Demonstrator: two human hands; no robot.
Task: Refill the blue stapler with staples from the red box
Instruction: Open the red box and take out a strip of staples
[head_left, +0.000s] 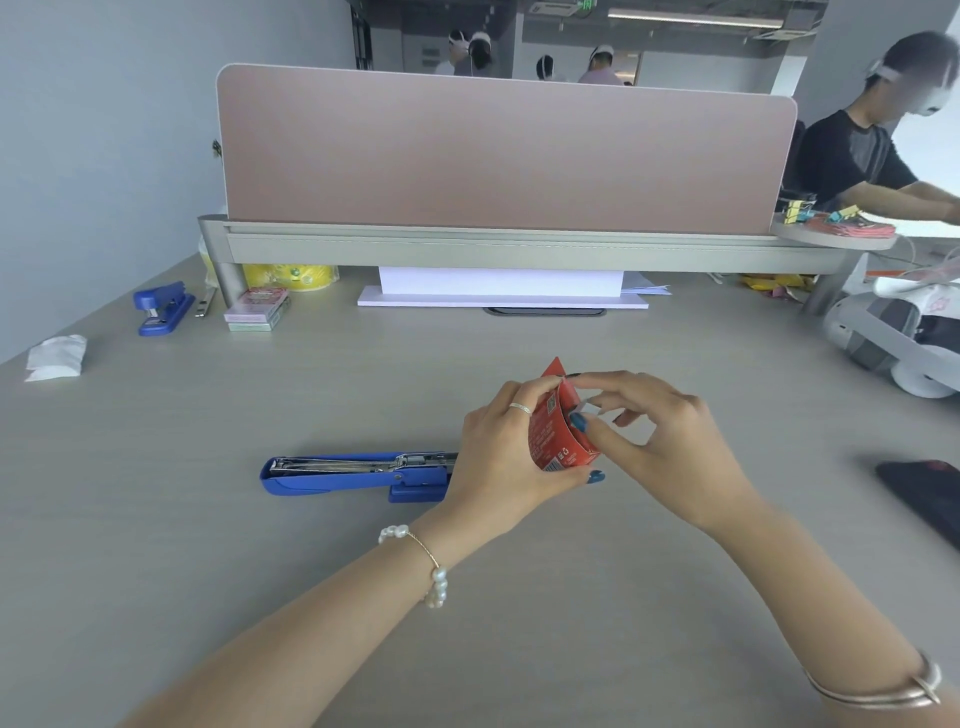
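While the left hand (506, 457) grips the red box (558, 434) around its body, the right hand (660, 441) pinches its open end; the blue stapler (353, 474) lies open just left.

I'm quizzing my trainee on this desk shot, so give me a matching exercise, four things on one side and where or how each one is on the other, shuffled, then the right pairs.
Things:
1. red box
2. open blue stapler
3. second blue stapler
4. crumpled white tissue

Place or state:
A. closed, far left, near the divider's leg
B. lying flat on the desk just left of the hands, its metal staple channel showing
C. at the desk's left edge
D. held off the desk in the left hand, the right hand working at its open end

Pairs: 1-D, 2-B, 3-A, 4-C
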